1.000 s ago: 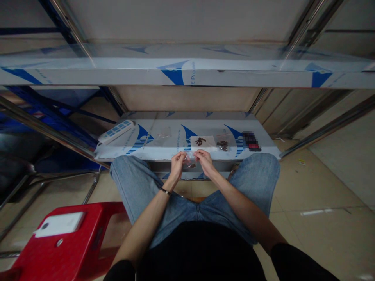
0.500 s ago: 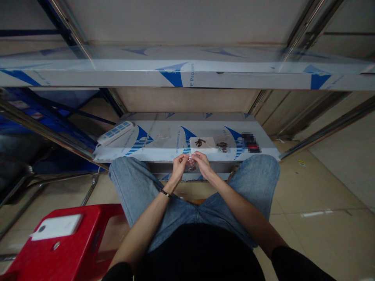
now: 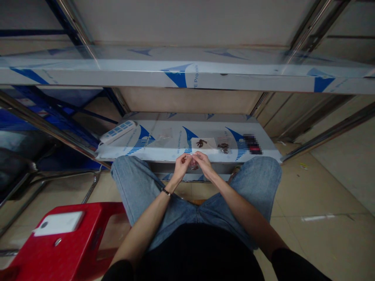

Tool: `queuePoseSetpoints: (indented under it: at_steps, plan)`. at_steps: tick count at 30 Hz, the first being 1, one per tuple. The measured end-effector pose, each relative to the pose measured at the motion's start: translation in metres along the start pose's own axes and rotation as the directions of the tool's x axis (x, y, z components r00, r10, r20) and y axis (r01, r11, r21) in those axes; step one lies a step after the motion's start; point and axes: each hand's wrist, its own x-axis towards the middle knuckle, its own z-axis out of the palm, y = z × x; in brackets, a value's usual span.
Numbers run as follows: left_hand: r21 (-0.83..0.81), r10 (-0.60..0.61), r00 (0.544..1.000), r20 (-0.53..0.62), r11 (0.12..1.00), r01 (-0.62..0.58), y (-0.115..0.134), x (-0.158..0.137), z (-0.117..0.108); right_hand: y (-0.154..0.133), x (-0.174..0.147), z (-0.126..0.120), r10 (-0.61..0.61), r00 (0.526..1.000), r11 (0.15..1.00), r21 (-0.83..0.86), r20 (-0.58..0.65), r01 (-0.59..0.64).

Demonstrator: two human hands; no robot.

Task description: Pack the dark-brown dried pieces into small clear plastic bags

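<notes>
My left hand and my right hand meet just in front of the shelf's front edge, fingertips pinched together. Between them they grip a small clear plastic bag, its lower part hanging below the fingers with something brownish inside. The top of the bag is mostly covered by my fingers. Just beyond lies a white sheet with a few small dark brown pieces on it. To its right, another clear bag holds similar brown pieces.
The film-covered lower shelf carries a white power strip, faint clear plastic and a blurred-out dark item. An upper shelf crosses above. A red stool with a white phone stands at the left.
My hands have drawn slightly closer together, and less of the bag shows between the fingers. The whole view has shifted slightly; the things on the shelf stay in place.
</notes>
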Motion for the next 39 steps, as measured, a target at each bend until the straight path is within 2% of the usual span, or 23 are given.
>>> queuePoseSetpoints:
  at_steps: [6,10,16,20,24,27,33,36,39]
  plan:
    - [-0.039,-0.039,0.998,-0.041,0.999,0.038,-0.001,0.002,-0.003,0.000,-0.002,-0.002,0.106,0.993,0.989,0.109,-0.041,-0.101]
    - [-0.057,-0.033,0.996,-0.080,0.998,0.028,0.000,0.000,-0.001,0.002,-0.003,-0.001,0.110,0.993,0.980,0.174,-0.045,-0.101]
    - [0.019,-0.002,0.990,-0.142,1.000,0.005,0.000,0.000,-0.002,0.005,-0.003,0.001,0.111,0.990,0.982,0.163,-0.087,-0.095]
    - [0.060,0.012,0.989,-0.150,0.998,-0.003,0.000,0.002,-0.005,0.005,-0.003,0.000,0.079,0.991,0.994,0.081,-0.109,-0.070]
    - [0.136,0.015,0.997,-0.082,0.991,-0.004,0.002,0.001,-0.005,0.002,-0.003,-0.002,0.013,0.992,0.999,-0.030,-0.126,-0.017]
    - [0.194,0.034,0.999,0.002,0.980,-0.034,0.003,-0.001,-0.003,0.001,-0.006,0.001,0.016,0.994,0.999,-0.045,-0.104,-0.021]
    - [0.095,0.011,0.997,0.080,0.995,-0.018,0.005,-0.002,-0.004,-0.006,-0.009,0.004,0.019,0.999,1.000,-0.004,-0.027,-0.019]
    - [0.062,0.002,0.999,0.038,0.998,-0.005,0.005,0.000,-0.003,-0.010,-0.007,0.002,-0.004,0.998,1.000,0.008,-0.068,0.005]
    - [0.079,0.014,1.000,-0.023,0.997,-0.012,0.007,0.000,-0.003,-0.010,-0.004,-0.001,0.035,0.995,0.999,0.023,-0.098,-0.032]
